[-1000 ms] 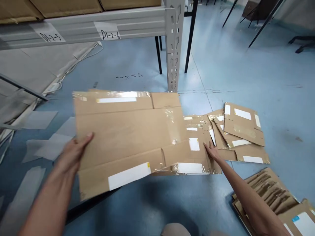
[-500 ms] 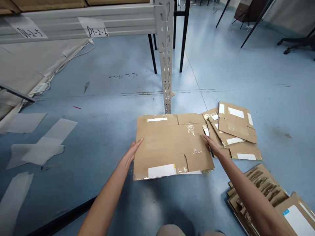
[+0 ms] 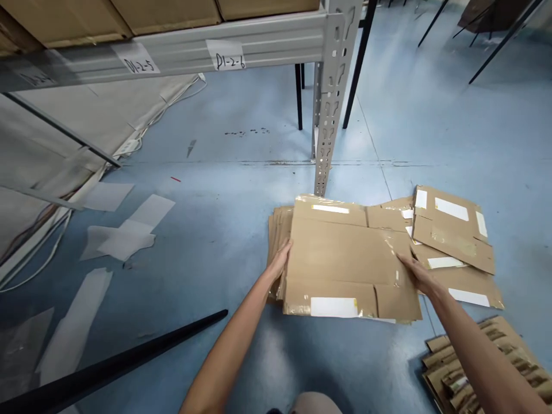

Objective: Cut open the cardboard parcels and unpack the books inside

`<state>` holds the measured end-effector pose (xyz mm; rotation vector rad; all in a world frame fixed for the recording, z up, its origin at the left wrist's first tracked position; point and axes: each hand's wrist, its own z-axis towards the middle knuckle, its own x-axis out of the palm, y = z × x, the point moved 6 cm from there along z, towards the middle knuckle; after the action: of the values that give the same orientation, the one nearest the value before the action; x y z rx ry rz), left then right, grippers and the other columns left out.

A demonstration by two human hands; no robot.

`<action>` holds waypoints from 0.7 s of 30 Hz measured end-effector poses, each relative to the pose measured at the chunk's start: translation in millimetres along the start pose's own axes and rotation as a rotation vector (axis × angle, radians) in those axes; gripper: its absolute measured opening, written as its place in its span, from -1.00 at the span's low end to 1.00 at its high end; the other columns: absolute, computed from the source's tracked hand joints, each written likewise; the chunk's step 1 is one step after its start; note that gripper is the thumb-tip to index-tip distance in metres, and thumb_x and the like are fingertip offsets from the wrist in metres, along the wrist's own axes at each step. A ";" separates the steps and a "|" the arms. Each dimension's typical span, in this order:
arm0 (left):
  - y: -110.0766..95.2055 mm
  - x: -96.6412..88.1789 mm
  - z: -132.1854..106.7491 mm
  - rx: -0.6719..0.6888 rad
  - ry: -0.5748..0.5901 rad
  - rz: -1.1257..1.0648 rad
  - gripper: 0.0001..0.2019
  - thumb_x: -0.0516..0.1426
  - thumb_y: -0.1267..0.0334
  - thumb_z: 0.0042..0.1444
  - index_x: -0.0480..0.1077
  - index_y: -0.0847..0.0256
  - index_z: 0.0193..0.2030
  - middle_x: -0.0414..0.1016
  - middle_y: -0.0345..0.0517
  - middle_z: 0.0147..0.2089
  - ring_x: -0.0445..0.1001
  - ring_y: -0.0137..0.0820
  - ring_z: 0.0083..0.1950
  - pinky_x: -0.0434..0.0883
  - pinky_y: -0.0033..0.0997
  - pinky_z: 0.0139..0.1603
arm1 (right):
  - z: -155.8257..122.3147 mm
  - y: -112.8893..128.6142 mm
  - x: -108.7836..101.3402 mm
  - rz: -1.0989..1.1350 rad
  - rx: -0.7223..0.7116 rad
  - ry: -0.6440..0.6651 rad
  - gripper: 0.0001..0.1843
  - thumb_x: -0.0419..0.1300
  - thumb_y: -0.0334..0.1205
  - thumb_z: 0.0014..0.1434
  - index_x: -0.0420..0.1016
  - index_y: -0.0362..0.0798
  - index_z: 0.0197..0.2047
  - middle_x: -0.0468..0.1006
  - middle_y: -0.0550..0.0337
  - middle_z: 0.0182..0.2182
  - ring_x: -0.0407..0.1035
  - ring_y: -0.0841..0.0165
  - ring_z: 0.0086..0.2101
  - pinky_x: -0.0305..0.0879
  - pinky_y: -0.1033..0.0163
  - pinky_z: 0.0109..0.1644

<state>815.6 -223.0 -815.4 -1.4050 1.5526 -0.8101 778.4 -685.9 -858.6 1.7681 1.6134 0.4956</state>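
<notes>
A flattened cardboard box point(image 3: 336, 253) lies between my two hands, with white labels and strips of clear tape on it. My left hand point(image 3: 280, 261) is closed on its left edge, fingers partly hidden. My right hand point(image 3: 416, 273) grips the right edge, its fingertips partly out of sight. Whether more sheets are held underneath, I cannot tell. Edges of a pile of flattened cardboard point(image 3: 276, 230) show beneath and to the left of the held piece. Right beside it, several loose flattened boxes point(image 3: 457, 236) overlap on the floor.
A perforated metal shelf post point(image 3: 330, 115) stands just beyond the cardboard, under a beam point(image 3: 276, 43) carrying brown boxes point(image 3: 168, 17). Another cardboard stack point(image 3: 495, 356) sits at lower right. White sheets point(image 3: 125, 230) lie on the blue floor; a black bar point(image 3: 172, 339) slants across lower left.
The view has shifted left, so everything sits farther right. Both hands keep hold of the flattened box; a cardboard pile now shows along its left side.
</notes>
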 end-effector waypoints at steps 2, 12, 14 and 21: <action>-2.1 -5.7 -3.6 -0.019 -0.062 0.180 -0.51 -0.05 -0.10 0.21 0.42 0.19 0.06 0.48 0.06 0.11 0.37 -0.16 0.22 0.32 -0.20 0.18 | -3.2 -13.9 -14.5 0.116 0.067 0.043 -0.60 0.32 0.07 -0.08 0.44 0.00 -0.24 0.64 -0.04 -0.32 0.50 0.05 -0.16 0.46 0.04 -0.11; -2.6 -12.1 5.4 -0.255 -0.337 0.667 -0.30 0.33 0.16 -0.20 0.29 0.41 0.11 0.24 0.52 0.20 0.21 0.16 0.27 0.25 -0.07 0.11 | -8.8 -41.1 -39.9 0.211 0.138 -0.012 -0.67 0.30 0.02 -0.04 0.51 0.02 -0.23 0.65 -0.10 -0.27 0.49 0.01 -0.07 0.46 0.02 -0.03; 2.1 -9.8 3.6 -0.289 -0.343 0.692 -0.31 0.32 0.19 -0.19 0.28 0.39 0.12 0.26 0.51 0.19 0.26 0.13 0.24 0.26 -0.09 0.09 | -9.2 -45.0 -41.4 0.192 0.136 -0.032 -0.70 0.31 0.01 -0.04 0.51 0.02 -0.27 0.65 -0.11 -0.26 0.49 0.00 -0.07 0.47 0.01 -0.04; 9.9 -5.5 -0.4 -0.314 -0.353 0.684 -0.33 0.31 0.18 -0.15 0.24 0.37 0.11 0.26 0.50 0.20 0.21 0.11 0.27 0.23 -0.07 0.11 | -14.1 -50.8 -43.6 0.144 0.134 -0.090 -0.70 0.32 -0.02 -0.03 0.49 0.03 -0.24 0.64 -0.07 -0.19 0.51 0.04 -0.12 0.49 0.04 -0.05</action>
<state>811.0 -216.1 -823.1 -1.0305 1.7527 0.0914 725.7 -725.2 -877.2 1.9877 1.4936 0.3755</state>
